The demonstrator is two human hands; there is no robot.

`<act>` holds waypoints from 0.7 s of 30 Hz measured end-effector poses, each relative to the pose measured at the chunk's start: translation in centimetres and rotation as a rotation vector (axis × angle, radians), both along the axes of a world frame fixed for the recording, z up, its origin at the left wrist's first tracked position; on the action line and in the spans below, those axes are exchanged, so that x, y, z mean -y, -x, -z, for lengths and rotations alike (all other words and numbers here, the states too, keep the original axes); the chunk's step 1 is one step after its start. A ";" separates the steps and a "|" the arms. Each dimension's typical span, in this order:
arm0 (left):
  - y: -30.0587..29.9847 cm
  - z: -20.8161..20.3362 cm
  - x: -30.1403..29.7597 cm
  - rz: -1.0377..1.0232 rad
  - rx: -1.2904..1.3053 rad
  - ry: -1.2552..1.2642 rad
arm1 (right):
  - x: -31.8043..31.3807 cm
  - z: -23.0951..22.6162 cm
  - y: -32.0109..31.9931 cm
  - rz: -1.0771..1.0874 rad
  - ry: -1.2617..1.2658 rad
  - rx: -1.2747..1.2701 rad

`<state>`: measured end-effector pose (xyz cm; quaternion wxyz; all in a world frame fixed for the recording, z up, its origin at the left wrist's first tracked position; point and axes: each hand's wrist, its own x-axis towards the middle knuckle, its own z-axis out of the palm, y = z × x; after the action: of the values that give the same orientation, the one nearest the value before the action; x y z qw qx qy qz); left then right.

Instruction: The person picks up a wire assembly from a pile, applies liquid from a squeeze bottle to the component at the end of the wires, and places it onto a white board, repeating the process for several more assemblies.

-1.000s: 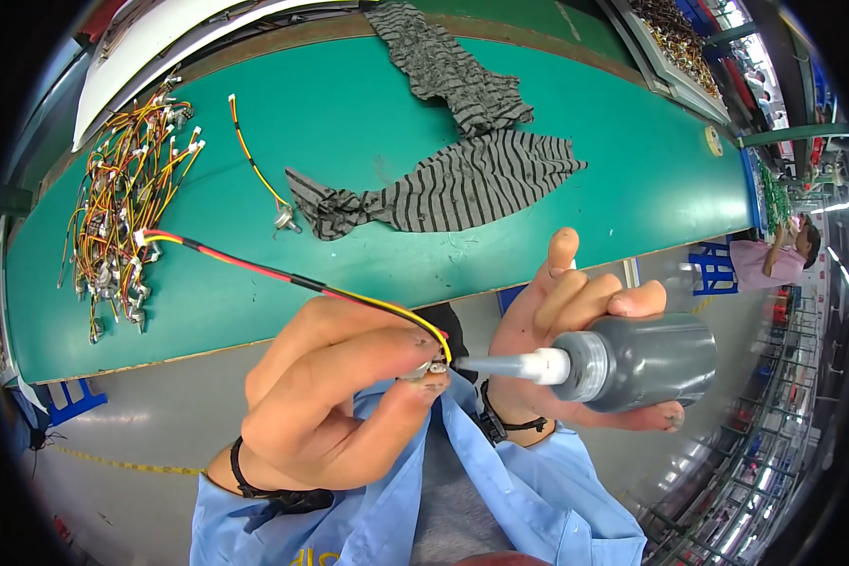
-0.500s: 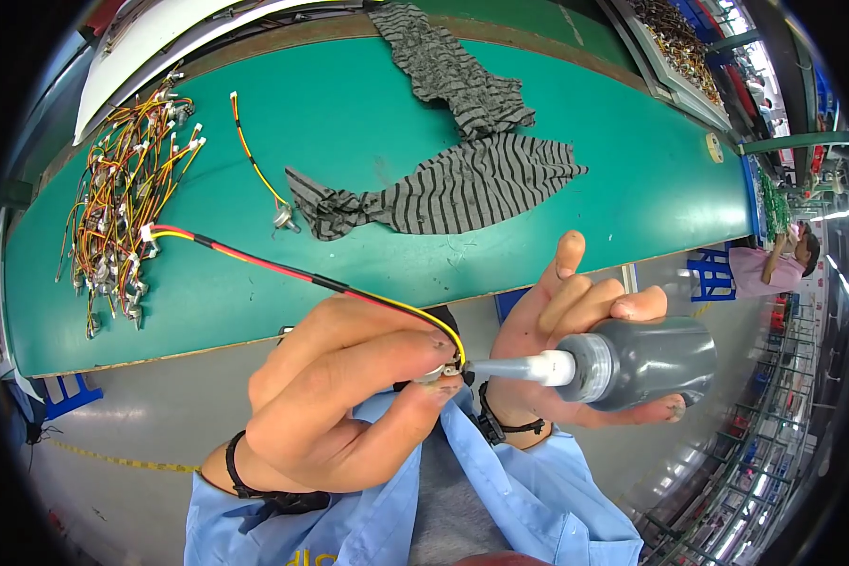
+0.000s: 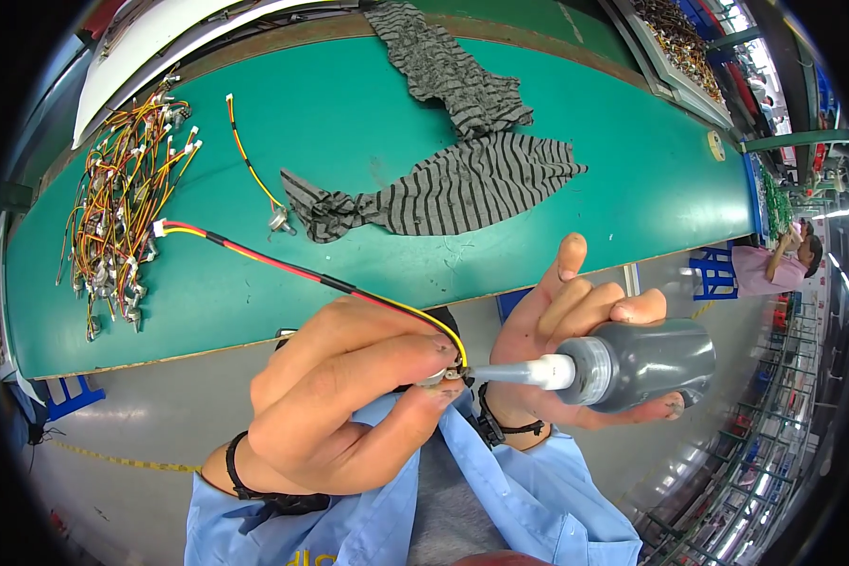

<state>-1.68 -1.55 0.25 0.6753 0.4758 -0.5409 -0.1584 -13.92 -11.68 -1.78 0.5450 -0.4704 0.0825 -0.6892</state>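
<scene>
Apparently, the step in hand was dosing a small silvery metal part (image 3: 452, 374) from a dark plastic squeeze bottle with a whitish tapered nozzle (image 3: 505, 373); the part sat near the centre of the frame, pinched between the thumb and fingers of the left hand (image 3: 335, 396), with its red, yellow and black wire lead (image 3: 321, 278) arching to a white connector (image 3: 159, 228) at centre left; the right hand (image 3: 538, 335) grasped the bottle (image 3: 660, 363) right of centre, nozzle pointing left; the tip stood at the wire joint, though whether it touched could not be told; the next move seemed to call for steady hands and a light, controlled squeeze; compared with one second before, the part and tip had shifted slightly right, and the connector had moved right and a little up over the green counter (image 3: 632, 179); the bottle had barely moved.
</scene>
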 end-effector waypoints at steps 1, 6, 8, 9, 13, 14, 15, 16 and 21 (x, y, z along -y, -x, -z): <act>0.0 0.0 0.0 0.000 -0.001 -0.001 | 0.0 0.0 0.0 0.001 -0.001 -0.004; 0.0 0.0 0.0 0.001 -0.003 -0.002 | 0.1 0.0 0.0 0.003 0.005 -0.020; 0.0 0.0 0.0 0.009 -0.009 -0.004 | 0.1 0.0 0.0 0.004 0.009 -0.025; 0.0 0.1 0.0 0.015 -0.015 -0.006 | 0.1 0.1 -0.1 0.008 0.007 -0.020; 0.2 0.3 0.0 0.057 -0.094 -0.024 | 0.1 0.1 -0.1 0.022 0.002 -0.005; 0.2 0.3 0.0 0.074 -0.131 -0.032 | 0.1 0.1 -0.1 0.027 -0.001 -0.006; 0.2 0.4 -0.2 0.074 -0.130 -0.032 | 0.1 0.1 -0.1 0.030 -0.005 -0.006; 0.2 0.4 -0.3 0.114 -0.162 -0.061 | 0.1 0.1 -0.1 0.030 -0.005 -0.006; 0.4 0.6 -0.7 0.220 -0.306 -0.137 | 0.2 0.2 0.2 0.004 0.006 -0.021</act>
<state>-2.10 -0.86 -0.36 0.6944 0.4289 -0.4685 -0.3381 -14.09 -11.87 -2.00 0.5410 -0.4791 0.0870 -0.6857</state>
